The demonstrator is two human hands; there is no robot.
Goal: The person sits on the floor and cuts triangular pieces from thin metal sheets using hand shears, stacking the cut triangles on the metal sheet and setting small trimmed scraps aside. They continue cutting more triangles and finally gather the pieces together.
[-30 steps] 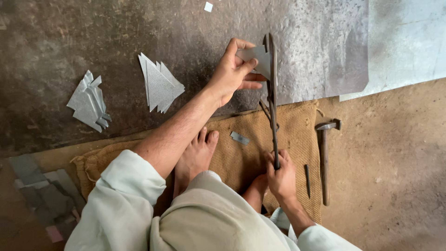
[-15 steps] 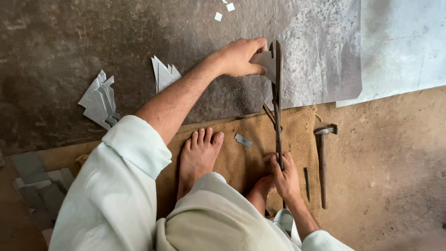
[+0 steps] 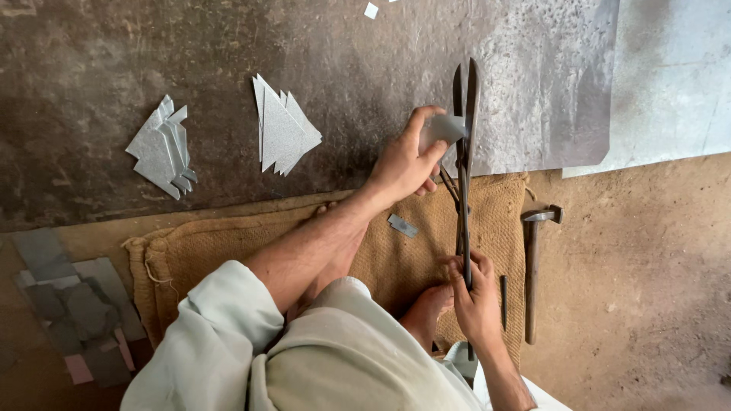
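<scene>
My left hand (image 3: 403, 160) pinches a small grey metal sheet piece (image 3: 442, 129) and holds it against the blades of long metal shears (image 3: 464, 144). The shears stand nearly vertical in view, blades slightly apart at the top. My right hand (image 3: 474, 293) grips the upper handle of the shears near my foot (image 3: 426, 308). I sit on a brown burlap sack (image 3: 228, 243). A small metal offcut (image 3: 402, 225) lies on the sack below my left wrist.
Two piles of cut triangular metal pieces (image 3: 283, 129) (image 3: 161, 148) lie on a large dark metal sheet (image 3: 533, 84). A hammer (image 3: 533, 266) and a thin rod (image 3: 503, 301) rest at the right. Flat grey scraps (image 3: 72, 304) sit at the lower left on the dirt floor.
My left hand has drawn back from the far reach and now holds the small piece at the shear blades. The shears have shifted a little and the view has moved.
</scene>
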